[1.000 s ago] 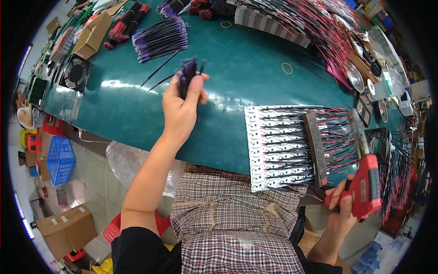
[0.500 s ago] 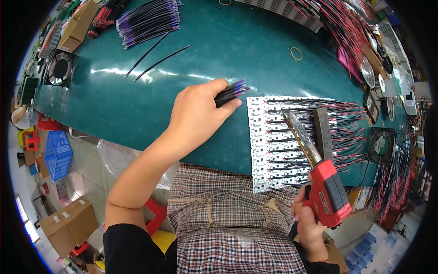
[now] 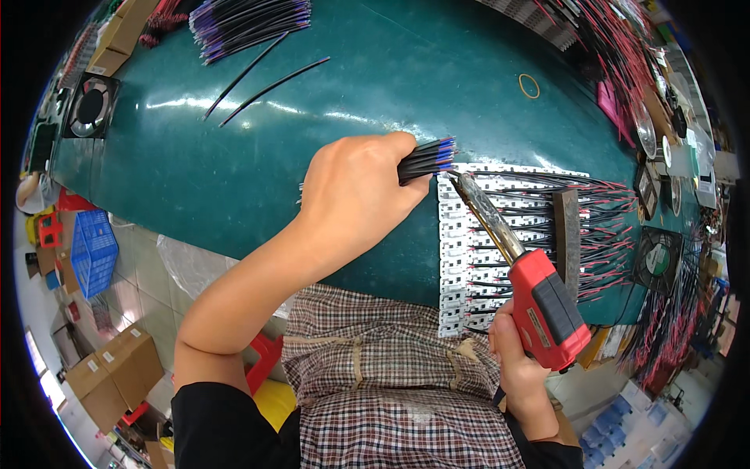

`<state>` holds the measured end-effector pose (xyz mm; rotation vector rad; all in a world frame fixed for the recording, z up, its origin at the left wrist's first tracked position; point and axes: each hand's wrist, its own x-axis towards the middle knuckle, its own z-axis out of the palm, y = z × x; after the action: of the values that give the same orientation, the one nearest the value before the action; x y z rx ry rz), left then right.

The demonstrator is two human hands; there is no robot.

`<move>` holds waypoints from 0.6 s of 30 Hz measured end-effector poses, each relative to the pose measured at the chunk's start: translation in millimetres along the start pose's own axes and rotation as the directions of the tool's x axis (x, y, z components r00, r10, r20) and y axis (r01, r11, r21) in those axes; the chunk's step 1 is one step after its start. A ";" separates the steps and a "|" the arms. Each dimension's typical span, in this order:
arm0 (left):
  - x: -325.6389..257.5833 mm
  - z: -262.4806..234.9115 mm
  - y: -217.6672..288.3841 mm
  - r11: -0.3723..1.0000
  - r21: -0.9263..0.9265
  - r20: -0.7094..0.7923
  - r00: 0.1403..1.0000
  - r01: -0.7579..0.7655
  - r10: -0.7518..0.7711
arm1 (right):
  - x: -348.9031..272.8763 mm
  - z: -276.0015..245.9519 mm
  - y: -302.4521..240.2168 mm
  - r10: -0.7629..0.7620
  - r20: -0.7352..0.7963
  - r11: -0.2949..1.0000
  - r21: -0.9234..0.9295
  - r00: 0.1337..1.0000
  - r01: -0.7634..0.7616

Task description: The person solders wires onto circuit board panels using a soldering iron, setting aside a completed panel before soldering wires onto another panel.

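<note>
My left hand [image 3: 359, 184] is closed around a bundle of black wires [image 3: 426, 161], whose blue and purple ends stick out to the right. In my right hand [image 3: 519, 359] is a red and black soldering gun [image 3: 551, 316]. Its metal tip points up and left, close to the wire ends and the top left corner of a white circuit board panel [image 3: 453, 258]. Whether the tip touches a wire or the board I cannot tell. Rows of black and red wires [image 3: 601, 227] run rightward from the panel, and a dark bar [image 3: 566, 242] lies across them.
Two loose black wires [image 3: 273, 90] and a pile of similar wires [image 3: 250, 27] lie at the far left of the green table [image 3: 234, 172]. A small fan [image 3: 91, 108] stands at the left edge, another fan [image 3: 656, 254] at the right. A rubber band [image 3: 529, 86] lies beyond the panel.
My left hand has moved right with the wire bundle, toward the panel's top left corner. The soldering gun has shifted up and left, bringing its tip near the wire ends.
</note>
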<state>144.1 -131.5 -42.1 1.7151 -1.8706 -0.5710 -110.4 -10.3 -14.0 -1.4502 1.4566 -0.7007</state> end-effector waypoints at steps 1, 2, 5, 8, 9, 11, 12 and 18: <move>0.6 -0.4 0.4 1.000 0.002 -0.002 1.000 0.002 -0.002 | 1.6 -0.1 -0.8 0.002 0.003 1.000 -0.001 1.000 -0.002; 1.2 -1.0 0.8 1.000 0.002 -0.001 1.000 0.005 -0.005 | 3.0 -0.6 -2.4 0.015 0.015 1.000 -0.012 1.000 -0.015; 1.9 -2.0 1.8 1.000 0.010 0.000 1.000 -0.004 0.004 | 4.5 1.5 -7.2 0.055 0.014 0.998 -0.007 0.998 -0.055; 3.8 -3.1 3.0 1.000 0.014 0.013 1.000 -0.026 0.026 | 5.3 4.0 -5.1 0.055 -0.009 0.998 0.015 0.998 -0.055; 4.3 -3.2 3.7 1.000 0.020 0.020 1.000 -0.020 0.020 | 5.5 4.6 -4.1 0.028 -0.019 0.999 0.019 0.999 -0.027; 4.6 -3.3 4.5 1.000 0.028 0.027 1.000 -0.012 0.012 | 6.0 6.0 -5.3 0.042 -0.026 0.999 0.033 0.999 -0.042; 4.5 -3.2 4.8 0.999 0.035 0.018 0.999 -0.032 0.031 | 6.0 6.6 -5.9 0.057 -0.035 0.997 0.046 0.998 -0.055; 5.6 -2.8 7.6 0.989 0.113 0.022 0.995 -0.099 0.097 | 4.4 12.9 -8.2 0.146 -0.107 0.987 0.082 0.983 -0.138</move>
<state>139.8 -136.2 -34.6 1.6827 -2.0211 -0.4494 -94.8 -13.0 -12.9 -1.2533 1.5866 -0.7490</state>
